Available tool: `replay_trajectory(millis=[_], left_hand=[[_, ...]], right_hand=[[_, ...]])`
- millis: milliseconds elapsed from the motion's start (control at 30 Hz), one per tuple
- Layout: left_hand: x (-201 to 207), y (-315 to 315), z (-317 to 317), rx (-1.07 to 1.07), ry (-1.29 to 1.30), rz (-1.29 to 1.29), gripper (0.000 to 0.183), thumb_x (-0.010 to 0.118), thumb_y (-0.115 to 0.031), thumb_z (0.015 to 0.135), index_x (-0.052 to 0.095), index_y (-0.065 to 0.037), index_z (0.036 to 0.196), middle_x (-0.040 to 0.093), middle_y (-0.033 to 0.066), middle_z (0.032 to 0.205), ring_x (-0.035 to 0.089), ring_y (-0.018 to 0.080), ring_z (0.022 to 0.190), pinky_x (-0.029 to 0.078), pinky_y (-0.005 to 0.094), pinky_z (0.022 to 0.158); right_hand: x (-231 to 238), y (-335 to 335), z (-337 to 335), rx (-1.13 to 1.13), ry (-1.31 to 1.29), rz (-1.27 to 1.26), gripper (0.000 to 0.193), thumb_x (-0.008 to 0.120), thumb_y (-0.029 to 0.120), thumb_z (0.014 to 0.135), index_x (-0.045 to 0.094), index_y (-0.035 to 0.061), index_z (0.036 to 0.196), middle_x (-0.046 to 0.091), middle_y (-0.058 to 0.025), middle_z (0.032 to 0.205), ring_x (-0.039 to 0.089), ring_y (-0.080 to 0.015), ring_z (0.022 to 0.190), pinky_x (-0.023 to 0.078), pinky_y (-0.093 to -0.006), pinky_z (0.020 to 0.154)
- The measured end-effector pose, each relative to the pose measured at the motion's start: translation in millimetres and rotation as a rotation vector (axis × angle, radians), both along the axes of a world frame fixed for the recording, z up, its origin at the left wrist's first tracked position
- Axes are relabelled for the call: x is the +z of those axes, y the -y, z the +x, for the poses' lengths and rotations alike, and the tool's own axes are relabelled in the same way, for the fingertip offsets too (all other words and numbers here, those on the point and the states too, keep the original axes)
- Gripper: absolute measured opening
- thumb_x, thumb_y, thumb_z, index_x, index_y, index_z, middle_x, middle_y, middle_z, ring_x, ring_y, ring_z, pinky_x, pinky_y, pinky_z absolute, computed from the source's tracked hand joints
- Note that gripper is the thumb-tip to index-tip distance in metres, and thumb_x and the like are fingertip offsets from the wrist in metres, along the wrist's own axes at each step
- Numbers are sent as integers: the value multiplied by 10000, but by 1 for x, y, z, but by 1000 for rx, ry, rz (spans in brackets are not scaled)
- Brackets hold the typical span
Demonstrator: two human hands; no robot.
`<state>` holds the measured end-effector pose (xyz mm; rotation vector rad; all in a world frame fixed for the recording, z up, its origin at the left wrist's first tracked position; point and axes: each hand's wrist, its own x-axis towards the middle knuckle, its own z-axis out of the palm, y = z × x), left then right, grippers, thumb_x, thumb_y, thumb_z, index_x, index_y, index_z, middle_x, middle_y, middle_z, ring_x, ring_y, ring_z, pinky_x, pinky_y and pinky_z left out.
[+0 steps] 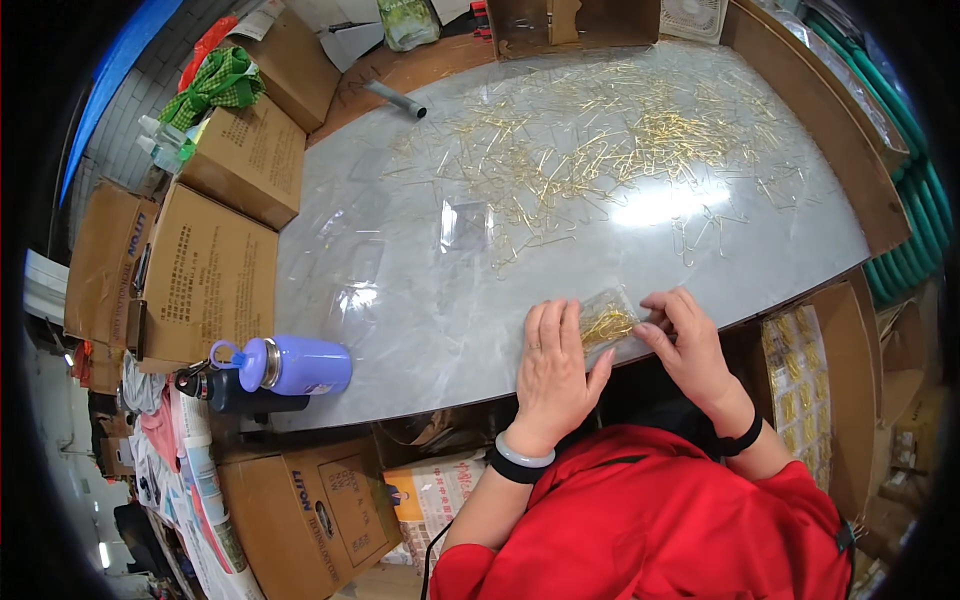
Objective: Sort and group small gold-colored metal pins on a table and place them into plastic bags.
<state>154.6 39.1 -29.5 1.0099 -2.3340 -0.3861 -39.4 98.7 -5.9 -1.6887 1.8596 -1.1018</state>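
Bag of clear plastic (606,312), with gold wire pieces (608,328) inside, lies near the edge of the grey surface (420,330), between a person's two bare hands. The left grip (555,360) rests nearly straight fingers along its left side; the right grip (686,340) is loosely curled, thumb and forefinger at its right end. I cannot tell whether either is grasping or merely touching it. Beyond both grips, loose gold wire hooks (680,135) spread in a wide scatter. Well left of the left grip stand a purple bottle (310,365) and a black bottle (240,392). Right of the right grip, a cardboard box (848,400) holds gold-filled packets (800,380).
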Motion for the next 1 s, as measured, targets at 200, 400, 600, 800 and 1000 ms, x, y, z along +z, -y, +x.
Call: replay_trajectory(millis=[200, 400, 600, 800, 1000], left_hand=[[-2, -2, 4, -21, -13, -13, 634, 696, -330, 899, 457, 6, 1381, 410, 211, 1346, 397, 406, 1288, 397, 474, 1052], [1, 0, 6, -50, -6, -21, 615, 699, -323, 888, 481, 7, 1359, 421, 194, 1375, 405, 397, 1274, 395, 478, 1055], [3, 1, 5, -53, -16, 17, 612, 697, -315, 876, 493, 12, 1351, 434, 188, 1394, 403, 389, 1274, 385, 472, 1068], [3, 1, 4, -49, -1, -15, 613, 697, -310, 869, 499, 9, 1353, 447, 183, 1387, 403, 389, 1273, 384, 473, 1069], [1, 1, 4, -51, 5, -30, 610, 695, -309, 866, 503, 9, 1350, 455, 179, 1376, 406, 383, 1265, 384, 475, 1070]], right_hand=[[10, -4, 5, -25, -152, 8, 114, 707, 90, 888, 617, 22, 895, 609, -124, 815, 620, -309, 693, 492, -384, 612], [19, 5, 11, -72, -113, 26, 68, 695, 83, 891, 652, 30, 891, 624, -126, 806, 628, -311, 694, 489, -389, 610], [11, 8, 7, 81, -168, -71, 40, 686, 68, 898, 684, 37, 923, 621, -112, 807, 635, -285, 699, 489, -372, 609], [0, 37, 8, -74, -144, -103, 51, 688, 82, 893, 682, 38, 918, 628, -112, 817, 634, -299, 704, 497, -380, 618], [3, 38, -2, 12, -139, -54, 72, 699, 88, 879, 679, 41, 929, 627, -114, 817, 637, -316, 690, 505, -393, 612]])
